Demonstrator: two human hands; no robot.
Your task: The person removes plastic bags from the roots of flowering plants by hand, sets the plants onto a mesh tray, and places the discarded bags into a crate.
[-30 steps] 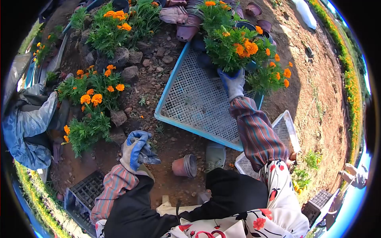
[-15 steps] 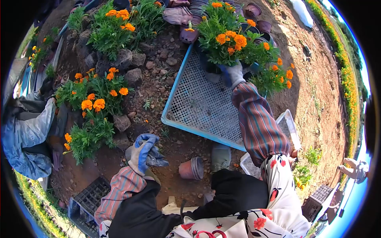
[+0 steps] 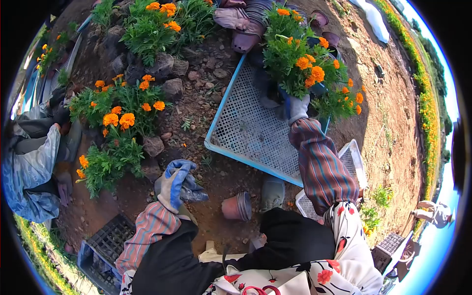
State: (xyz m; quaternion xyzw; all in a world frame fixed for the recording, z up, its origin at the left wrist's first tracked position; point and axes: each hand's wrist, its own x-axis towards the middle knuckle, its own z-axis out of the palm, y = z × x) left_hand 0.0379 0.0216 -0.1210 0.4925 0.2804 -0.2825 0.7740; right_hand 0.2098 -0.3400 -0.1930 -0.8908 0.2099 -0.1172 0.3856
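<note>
My right hand (image 3: 297,106), in a blue and white work glove, reaches over the blue-rimmed mesh crate (image 3: 255,140). It is closed at the base of a potted marigold (image 3: 300,61) with orange blooms; leaves cover some of the fingers. Dark pots stand partly hidden in the crate's far end. Above my left knee, my left hand (image 3: 173,188) wears a matching glove with its fingers curled. Something dull grey-blue sticks out beside those fingers, and I cannot make out what it is. Stacked empty plastic pots (image 3: 237,206) lie on their side on the soil between my feet.
Marigold plants with soil clumps (image 3: 118,123) lie at the left. Nested pots (image 3: 246,29) lie at the far side. A person's sleeve (image 3: 37,172) shows at the left edge. A black tray (image 3: 110,241) lies lower left, a white crate (image 3: 351,160) to the right.
My right hand and the potted marigold have shifted slightly nearer and to the right over the crate. My left hand stays almost in place. The view has turned a little.
</note>
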